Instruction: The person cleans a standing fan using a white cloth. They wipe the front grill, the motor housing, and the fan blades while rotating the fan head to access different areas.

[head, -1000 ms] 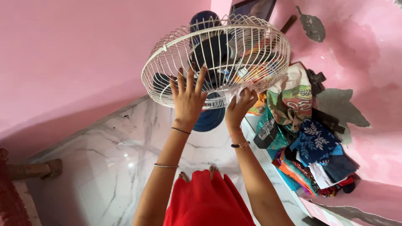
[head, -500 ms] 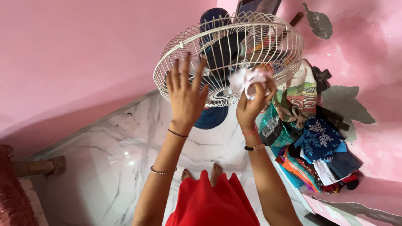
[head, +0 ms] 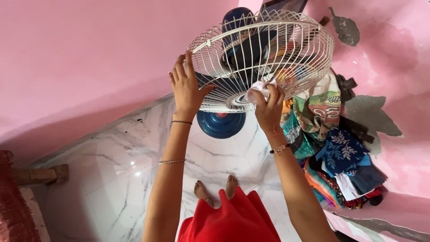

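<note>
A pedestal fan with a white wire cage (head: pixel 295 49) and dark blue blades (head: pixel 248 47) stands in front of me, seen from above. My left hand (head: pixel 186 87) grips the cage's left rim, thumb against the wires. My right hand (head: pixel 268 105) presses a crumpled white cloth (head: pixel 260 86) against the front wires near the cage's centre. The fan's round blue base (head: pixel 221 124) rests on the floor below.
A white marble floor (head: pixel 125 166) lies below, with my bare feet (head: pixel 215 188) and red garment (head: pixel 228 219). A heap of coloured clothes and bags (head: pixel 331 148) sits on a ledge at the right. Pink walls (head: pixel 80 54) surround; a wooden leg (head: pixel 40 174) stands at the left.
My left hand slid from the front wires to grasp the cage's left rim. My right hand with the cloth lifted off, then pressed back onto the wires nearer the centre.
</note>
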